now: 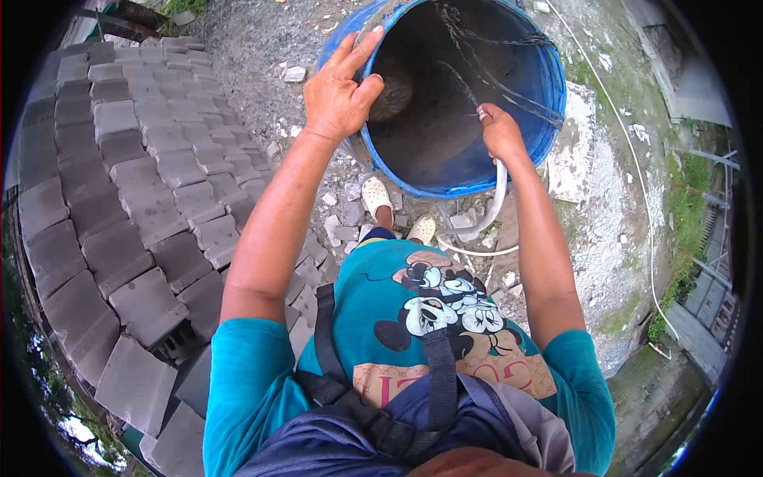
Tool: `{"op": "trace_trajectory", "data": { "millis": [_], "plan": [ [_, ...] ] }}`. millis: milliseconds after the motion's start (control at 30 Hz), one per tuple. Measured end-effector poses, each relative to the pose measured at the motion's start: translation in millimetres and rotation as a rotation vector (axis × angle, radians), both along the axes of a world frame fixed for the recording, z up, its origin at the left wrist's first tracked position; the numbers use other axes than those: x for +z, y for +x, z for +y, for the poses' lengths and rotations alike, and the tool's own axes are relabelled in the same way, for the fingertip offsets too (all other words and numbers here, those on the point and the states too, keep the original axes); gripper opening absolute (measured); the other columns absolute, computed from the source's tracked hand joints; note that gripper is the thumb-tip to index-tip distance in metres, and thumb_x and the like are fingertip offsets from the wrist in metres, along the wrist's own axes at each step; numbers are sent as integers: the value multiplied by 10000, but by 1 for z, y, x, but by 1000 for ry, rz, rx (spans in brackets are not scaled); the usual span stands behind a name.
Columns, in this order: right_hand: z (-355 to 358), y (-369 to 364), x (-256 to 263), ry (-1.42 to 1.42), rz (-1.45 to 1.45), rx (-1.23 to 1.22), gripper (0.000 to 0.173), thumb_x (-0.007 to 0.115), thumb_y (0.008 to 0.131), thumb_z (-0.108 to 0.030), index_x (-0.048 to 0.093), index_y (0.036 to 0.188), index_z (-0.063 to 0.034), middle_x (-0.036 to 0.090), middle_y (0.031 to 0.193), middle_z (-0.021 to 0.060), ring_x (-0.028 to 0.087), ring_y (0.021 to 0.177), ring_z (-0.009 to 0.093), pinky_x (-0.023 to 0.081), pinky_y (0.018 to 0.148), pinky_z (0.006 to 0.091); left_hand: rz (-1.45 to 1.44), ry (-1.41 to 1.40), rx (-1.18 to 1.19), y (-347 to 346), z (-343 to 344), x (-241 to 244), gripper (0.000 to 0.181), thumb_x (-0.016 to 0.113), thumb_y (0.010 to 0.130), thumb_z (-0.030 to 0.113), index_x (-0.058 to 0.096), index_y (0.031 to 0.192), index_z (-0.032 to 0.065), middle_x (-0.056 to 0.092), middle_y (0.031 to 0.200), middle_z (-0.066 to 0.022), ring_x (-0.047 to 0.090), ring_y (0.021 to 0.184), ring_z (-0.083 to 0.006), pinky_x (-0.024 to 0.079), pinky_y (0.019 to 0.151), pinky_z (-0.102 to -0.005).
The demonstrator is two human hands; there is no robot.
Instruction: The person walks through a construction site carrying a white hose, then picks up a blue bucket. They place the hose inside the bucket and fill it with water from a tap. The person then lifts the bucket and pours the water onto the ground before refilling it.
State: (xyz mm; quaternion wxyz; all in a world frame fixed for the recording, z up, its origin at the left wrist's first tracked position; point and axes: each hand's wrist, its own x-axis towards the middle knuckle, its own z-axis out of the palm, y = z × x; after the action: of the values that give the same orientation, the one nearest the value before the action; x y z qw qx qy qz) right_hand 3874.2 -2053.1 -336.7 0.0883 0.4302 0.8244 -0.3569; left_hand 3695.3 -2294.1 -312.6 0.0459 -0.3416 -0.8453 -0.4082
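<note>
In front of me a large blue plastic drum (pixel 441 192) is tilted with its mouth towards me. My left hand (pixel 343 89) grips its left rim, fingers spread over the edge and thumb on the inner side. My right hand (pixel 499 132) is shut on a pale flexible hose (pixel 499 191) near its end, over the drum's mouth. Thin streams of water (pixel 459 83) spread from the hose end across the inside. Brownish residue and water darken the drum's inner wall (pixel 429 131), and its bottom is in shadow.
Stacked grey concrete blocks (pixel 143 185) fill the left side. Broken rubble (pixel 351 211) lies around my feet in cream clogs (pixel 375 195). A flat whitish slab (pixel 572 143) lies right of the drum. A thin white line (pixel 632 149) runs along the ground farther right.
</note>
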Motion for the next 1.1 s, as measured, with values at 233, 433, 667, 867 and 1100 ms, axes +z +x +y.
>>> {"op": "trace_trajectory", "data": {
  "millis": [233, 433, 667, 867, 1100],
  "plan": [
    [4, 11, 8, 102, 73, -61, 350, 478, 1032, -239, 615, 1323, -99, 723, 936, 196, 689, 623, 284, 545, 622, 406, -37, -74, 29, 8, 4, 1, 664, 581, 819, 374, 488, 1473, 438, 503, 1516, -132, 595, 1261, -335, 508, 1005, -437],
    [14, 19, -3, 160, 149, 50, 336, 488, 1041, -239, 613, 1324, -108, 666, 804, 144, 627, 534, 260, 504, 529, 399, -63, -88, 10, 16, 7, 6, 660, 582, 828, 376, 481, 1477, 438, 490, 1525, -129, 586, 1273, -332, 507, 1009, -446],
    [10, 19, 13, 114, 13, -1, 332, 477, 1040, -245, 618, 1318, -131, 719, 906, 171, 682, 607, 298, 534, 581, 418, -14, -68, 19, 26, 16, 1, 662, 576, 820, 391, 483, 1473, 449, 496, 1524, -130, 655, 1162, -333, 525, 969, -421],
    [15, 30, 10, 223, 118, 8, 329, 492, 1044, -259, 619, 1314, -121, 725, 1003, 198, 706, 682, 320, 542, 640, 420, 3, -82, 17, 36, 27, 4, 670, 586, 823, 382, 470, 1478, 459, 497, 1524, -122, 636, 1199, -319, 523, 980, -416],
    [18, 38, 11, 199, 102, -41, 334, 495, 1046, -269, 621, 1313, -114, 723, 1061, 206, 722, 811, 351, 550, 754, 428, 17, -39, 12, 35, 30, -4, 668, 589, 823, 376, 474, 1475, 458, 491, 1528, -121, 620, 1223, -314, 514, 993, -419]
  ]
}}
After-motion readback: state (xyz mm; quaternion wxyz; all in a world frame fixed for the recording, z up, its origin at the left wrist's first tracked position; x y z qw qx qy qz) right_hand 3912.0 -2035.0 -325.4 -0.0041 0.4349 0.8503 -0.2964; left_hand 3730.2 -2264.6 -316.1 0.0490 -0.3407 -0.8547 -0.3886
